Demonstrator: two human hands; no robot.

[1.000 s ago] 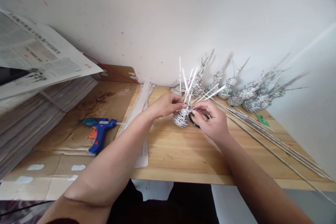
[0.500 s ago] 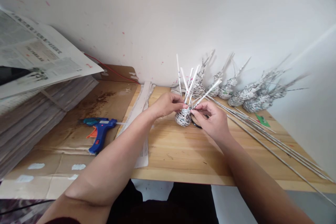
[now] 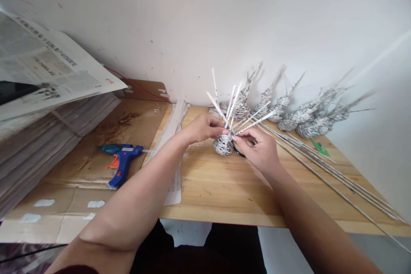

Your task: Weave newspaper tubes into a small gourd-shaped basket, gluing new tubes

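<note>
A small round piece woven from rolled newspaper (image 3: 223,145) stands on the wooden table, with several paper tubes (image 3: 235,99) fanning up from its top. My left hand (image 3: 207,129) is closed at its upper left rim, thumb and fingers pinching the weave. From the right, my right hand (image 3: 257,145) pinches a paper tube (image 3: 258,122) near its base, where it leaves the rim. Partly hidden behind the woven piece and my right hand is a black-handled thing (image 3: 239,150).
Several finished-looking woven paper pieces (image 3: 282,107) line the wall. Long paper tubes (image 3: 334,171) lie across the table's right side beside a green card (image 3: 321,148). Left are a blue glue gun (image 3: 123,162) on cardboard (image 3: 77,197), paper strips (image 3: 173,124) and stacked newspapers (image 3: 54,137).
The upright tubes have spread: one leans farther left, and the tube at my right hand has tipped lower to the right. Both hands stay at the rim.
</note>
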